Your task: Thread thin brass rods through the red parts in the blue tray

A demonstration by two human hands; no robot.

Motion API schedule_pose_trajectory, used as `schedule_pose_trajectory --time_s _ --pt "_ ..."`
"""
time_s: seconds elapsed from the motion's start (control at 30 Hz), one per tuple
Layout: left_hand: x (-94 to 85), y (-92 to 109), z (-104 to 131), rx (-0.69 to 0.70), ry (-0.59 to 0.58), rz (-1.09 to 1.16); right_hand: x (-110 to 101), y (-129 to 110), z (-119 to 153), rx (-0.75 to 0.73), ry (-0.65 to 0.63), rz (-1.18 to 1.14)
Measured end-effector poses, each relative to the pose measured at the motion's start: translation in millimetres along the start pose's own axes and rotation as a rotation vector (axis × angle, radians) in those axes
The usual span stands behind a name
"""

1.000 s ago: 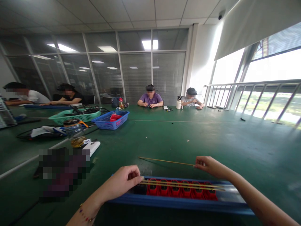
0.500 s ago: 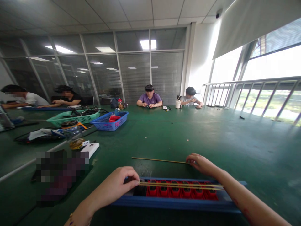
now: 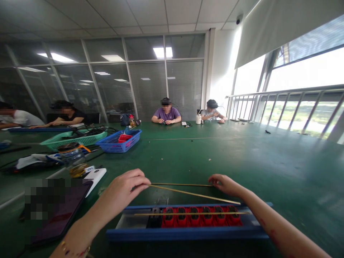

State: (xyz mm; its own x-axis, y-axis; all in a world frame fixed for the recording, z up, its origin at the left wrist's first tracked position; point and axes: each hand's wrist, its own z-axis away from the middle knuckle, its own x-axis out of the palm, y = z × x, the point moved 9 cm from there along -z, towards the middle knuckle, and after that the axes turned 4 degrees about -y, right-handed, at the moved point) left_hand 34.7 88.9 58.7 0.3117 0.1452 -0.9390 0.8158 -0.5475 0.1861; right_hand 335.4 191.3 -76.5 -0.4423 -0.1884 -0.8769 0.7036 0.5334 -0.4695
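My left hand pinches the left end of a thin yellowish stick, which slants down to the right above the tray's far edge. My right hand has curled fingers at the right end of another thin stick on the table's far side; its left end meets my left fingertips. Before me lies a long blue tray with a row of several red holders with dark centres. A third stick lies lengthwise across them. A black block sits at the row's left end.
On the left are a dark tablet-like slab, a white device, a jar, a blue basket and a green basket. Several people sit around the green table, one in a purple shirt.
My left hand has moved up and away from the tray with one stick, leaving another across the red holders. My right hand stays by the far stick. The view has shifted slightly right.
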Motion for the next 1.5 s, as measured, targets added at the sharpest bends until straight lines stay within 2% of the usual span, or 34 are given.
schedule_pose_trajectory --time_s 0.07,0.13,0.23,0.33,0.43,0.53,0.6,0.67,0.9,1.0,1.2,1.37,1.43,1.5 --pt "3.9 -16.4 -8.6 -0.048 -0.023 0.026 -4.3 4.4 0.8 0.016 0.024 -0.031" --pt "18.1 -33.7 -16.2 -0.099 -0.081 0.056 -14.5 9.1 2.6 0.047 0.082 -0.063" --pt "49.0 -58.1 -24.0 -0.163 -0.16 0.081 -40.7 11.0 11.2 0.099 0.237 -0.107" --pt "82.4 -76.2 -29.0 -0.178 -0.236 0.085 -64.6 -5.3 28.5 0.101 0.359 -0.118" --pt "106.1 -87.7 -33.7 -0.165 -0.281 0.067 -70.4 -40.1 48.9 0.039 0.324 -0.108" --pt "118.5 -95.2 -39.2 -0.163 -0.294 0.06 -62.2 -72.5 70.1 0.003 0.19 -0.079" --pt "122.8 -97.7 -42.6 -0.161 -0.297 0.049 -54.6 -83.4 83.4 0.016 0.107 -0.041" --pt "125.1 -98.6 -45.1 -0.158 -0.298 0.034 -46.5 -84.2 94.4 0.052 0.045 0.014" --pt "123.4 -98.7 -42.0 -0.177 -0.309 -0.03 -20.8 -50.1 111.3 0.215 -0.005 0.04" --pt "122.9 -98.3 -38.1 -0.195 -0.308 -0.056 -17.5 -41.2 111.2 0.253 0.004 0.018" --pt "125.0 -98.0 -35.2 -0.23 -0.273 -0.084 -31.9 -45.2 109.8 0.187 -0.003 -0.089" --pt "125.3 -101.4 -36.2 -0.219 -0.294 -0.055 -67.4 -30.2 113.0 0.211 0.085 -0.164" --pt "124.4 -102.9 -36.3 -0.205 -0.309 -0.034 -75.2 -24.3 106.6 0.219 0.097 -0.133" --pt "122.9 -103.6 -35.5 -0.191 -0.323 -0.017 -73.9 -22.1 93.8 0.202 0.088 -0.093"
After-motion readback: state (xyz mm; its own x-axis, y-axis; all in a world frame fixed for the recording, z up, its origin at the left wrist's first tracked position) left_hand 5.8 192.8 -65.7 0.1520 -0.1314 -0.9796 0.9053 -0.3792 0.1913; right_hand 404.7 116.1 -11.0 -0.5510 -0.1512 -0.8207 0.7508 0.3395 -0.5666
